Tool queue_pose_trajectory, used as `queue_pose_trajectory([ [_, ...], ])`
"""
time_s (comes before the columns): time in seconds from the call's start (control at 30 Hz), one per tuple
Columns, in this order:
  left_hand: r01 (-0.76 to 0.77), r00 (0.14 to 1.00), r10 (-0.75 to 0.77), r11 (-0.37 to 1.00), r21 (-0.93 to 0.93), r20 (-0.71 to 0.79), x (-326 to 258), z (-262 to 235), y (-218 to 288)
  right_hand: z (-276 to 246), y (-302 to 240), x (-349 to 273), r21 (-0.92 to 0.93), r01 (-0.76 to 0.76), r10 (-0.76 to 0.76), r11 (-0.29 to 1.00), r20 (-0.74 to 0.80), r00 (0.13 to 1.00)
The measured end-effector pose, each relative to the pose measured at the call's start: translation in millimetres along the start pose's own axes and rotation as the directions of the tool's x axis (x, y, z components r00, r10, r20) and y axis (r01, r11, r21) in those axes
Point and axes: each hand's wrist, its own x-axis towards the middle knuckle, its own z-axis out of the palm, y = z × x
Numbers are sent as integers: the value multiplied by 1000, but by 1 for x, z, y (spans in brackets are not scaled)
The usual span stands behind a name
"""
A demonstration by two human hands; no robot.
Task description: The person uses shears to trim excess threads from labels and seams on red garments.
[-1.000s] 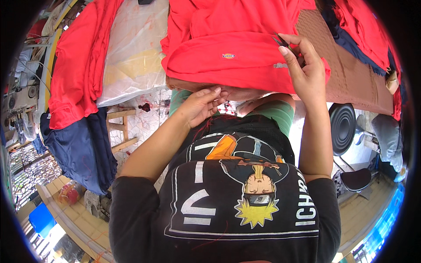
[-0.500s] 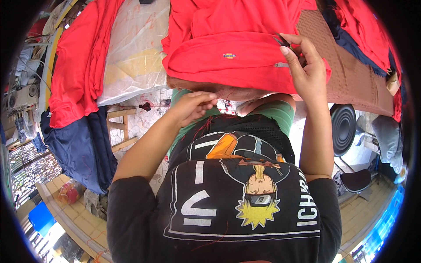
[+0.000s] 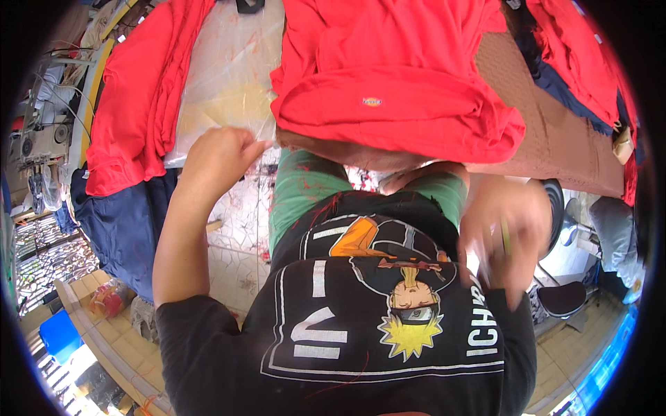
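A red garment (image 3: 402,128) with a small sewn-on label (image 3: 372,102) lies in front of me, its folded near edge over the brown table cover. My left hand (image 3: 220,161) is raised left of it, by the edge of the clear plastic sheet. Its fingers are curled and thumb and forefinger meet; anything between them is too small to make out. My right hand (image 3: 506,229) is drawn back beside my right side, smeared by motion. A yellowish streak shows at its fingers, on what appear to be small thread snips. Neither hand touches the garment.
Red garments (image 3: 142,104) and dark blue cloth (image 3: 125,222) hang at the left, beside the plastic sheet (image 3: 229,76). More red and navy clothing (image 3: 576,62) lies at the far right on the brown-covered table (image 3: 569,132). A round black stool seat (image 3: 553,201) stands at right.
My right hand has left the garment and come back toward my body. The left hand has moved left and away from my lap. The garment's near edge sits slightly lower in view.
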Motion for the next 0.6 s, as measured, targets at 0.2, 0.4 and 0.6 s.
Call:
queue_pose_trajectory([
  [0.2,-596,506,542,782,182,-671,82,15,40,57,-84,9,-77,133,-50,988,659,751],
  [0.4,-463,756,183,829,-315,-629,86,3,39,38,-134,-16,-360,183,77,915,601,796],
  [0.6,-898,386,-696,-133,-419,-605,130,-101,-83,-1,-132,-54,-503,-177,62,846,-238,969],
])
